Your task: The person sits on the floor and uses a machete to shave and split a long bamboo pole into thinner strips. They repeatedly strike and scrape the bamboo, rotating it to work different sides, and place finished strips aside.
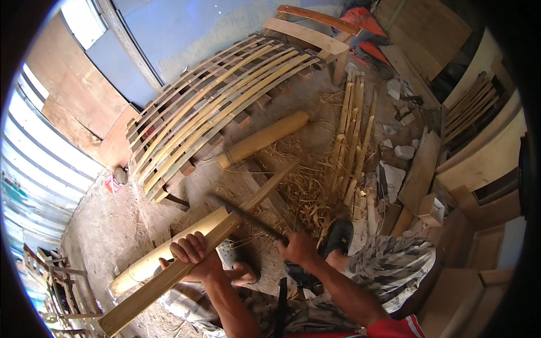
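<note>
My left hand is wrapped round a long split bamboo strip, which slants from the lower left up toward the middle of the floor. In my right hand is a knife with a long dark blade; the fist covers its handle. The blade lies across the strip, a little beyond my left hand, apparently against it. Under and beside the strip rests a thick bamboo pole. A second bamboo pole lies farther off on the floor.
Curly bamboo shavings litter the floor ahead of my feet. Several narrow bamboo strips lie to their right. A slatted bamboo frame stands at the back left. Stone chunks and boards are on the right.
</note>
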{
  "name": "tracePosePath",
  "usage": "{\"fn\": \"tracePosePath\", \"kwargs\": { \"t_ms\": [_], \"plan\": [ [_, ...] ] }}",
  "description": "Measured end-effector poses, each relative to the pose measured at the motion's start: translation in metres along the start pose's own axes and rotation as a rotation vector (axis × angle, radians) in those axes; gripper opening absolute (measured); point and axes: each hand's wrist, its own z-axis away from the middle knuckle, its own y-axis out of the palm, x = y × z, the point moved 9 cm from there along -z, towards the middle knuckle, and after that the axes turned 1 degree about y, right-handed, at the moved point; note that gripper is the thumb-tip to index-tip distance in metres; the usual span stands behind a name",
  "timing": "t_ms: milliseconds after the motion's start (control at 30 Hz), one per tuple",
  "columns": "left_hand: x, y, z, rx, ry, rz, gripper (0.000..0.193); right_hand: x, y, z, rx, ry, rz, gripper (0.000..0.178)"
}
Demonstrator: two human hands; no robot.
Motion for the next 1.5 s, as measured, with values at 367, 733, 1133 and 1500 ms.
{"fn": "tracePosePath", "kwargs": {
  "t_ms": [367,733,1133,1500],
  "plan": [
    [-0.003,0.005,0.005,0.104,-0.026,-0.007,0.051,-0.086,0.0,-0.037,0.04,0.213,0.124,0.042],
    [-0.004,-0.018,-0.001,0.095,-0.022,0.019,0.05,-0.017,0.014,-0.003,0.121,0.024,0.035,0.039],
    [-0.003,-0.021,0.004,0.073,-0.042,0.027,0.049,-0.036,0.006,-0.007,-0.041,-0.153,0.181,0.032],
    [-0.005,-0.013,0.002,0.235,-0.115,0.027,0.051,-0.034,0.028,0.002,0.072,-0.13,0.054,0.035]
  ]
}}
